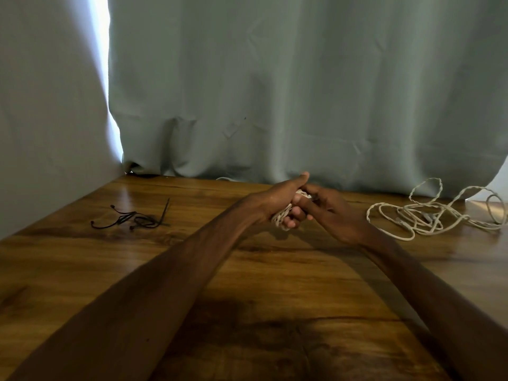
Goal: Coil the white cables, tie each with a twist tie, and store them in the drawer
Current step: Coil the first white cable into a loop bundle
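Head view, single frame.

- Left hand (283, 199): held over the bench (247, 284), right of centre and near the far edge. Fingers (292, 221) are curled round a small coil (280, 215) of white cable and grip it. The thumb is straight and points away from the camera. The coil shows only below and between the fingers, as several braided turns bunched together. It is in the hand, not lying on the bench.
- Right hand (330, 213): comes in from the right and meets the left hand at the top of the coil. Its fingertips are tucked against the left thumb and the coil. Cannot tell whether they pinch anything or only touch.
- Loose cables (428, 215): a white, untidy tangle of open loops on the bench to the right of the hands, well apart from them and close to the curtain.
- Ties (132, 217): a small heap of thin black strands on the bench to the left, well apart from the hands, with one end sticking up.
- Background: a grey-green curtain (302, 78) hangs down to the far edge of the bench, and a plain wall (41, 105) stands at left.
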A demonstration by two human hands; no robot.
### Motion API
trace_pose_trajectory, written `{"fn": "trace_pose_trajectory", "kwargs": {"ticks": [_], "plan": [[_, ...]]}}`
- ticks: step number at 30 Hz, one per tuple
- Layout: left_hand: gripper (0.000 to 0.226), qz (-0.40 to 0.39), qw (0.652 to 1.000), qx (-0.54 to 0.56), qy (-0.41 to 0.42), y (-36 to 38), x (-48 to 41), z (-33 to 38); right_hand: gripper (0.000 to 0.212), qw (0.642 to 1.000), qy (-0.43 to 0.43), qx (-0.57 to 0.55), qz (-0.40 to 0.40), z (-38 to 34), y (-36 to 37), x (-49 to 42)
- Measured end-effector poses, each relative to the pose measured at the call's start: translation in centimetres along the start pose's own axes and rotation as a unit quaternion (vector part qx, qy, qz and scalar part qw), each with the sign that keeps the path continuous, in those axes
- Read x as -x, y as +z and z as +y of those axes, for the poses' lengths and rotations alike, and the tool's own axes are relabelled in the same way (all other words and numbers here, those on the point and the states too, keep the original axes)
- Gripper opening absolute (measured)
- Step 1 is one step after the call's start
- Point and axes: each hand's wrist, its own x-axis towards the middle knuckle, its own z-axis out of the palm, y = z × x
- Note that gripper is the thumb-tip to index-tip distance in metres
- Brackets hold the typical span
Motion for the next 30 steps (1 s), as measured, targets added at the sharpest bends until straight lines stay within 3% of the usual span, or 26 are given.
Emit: {"fn": "trace_pose_trajectory", "kwargs": {"ticks": [7, 20, 30], "plan": [[0.093, 0.053, 0.994, -0.098, -0.005, 0.1, -0.1, 0.0, 0.021, 1.0, 0.011, 0.009, 0.01, -0.1, 0.3, -0.1], [0.076, 0.13, 0.988, -0.084, 0.014, 1.2, 0.3, 0.1, 0.021, 0.999, -0.005, 0.004, 0.034, -0.2, 0.9, 0.2], [0.087, 0.222, 0.974, -0.041, 0.024, 1.7, -0.5, -0.6, 0.028, 1.0, 0.005, 0.005, 0.031, 0.9, 0.9, -0.3]]}}
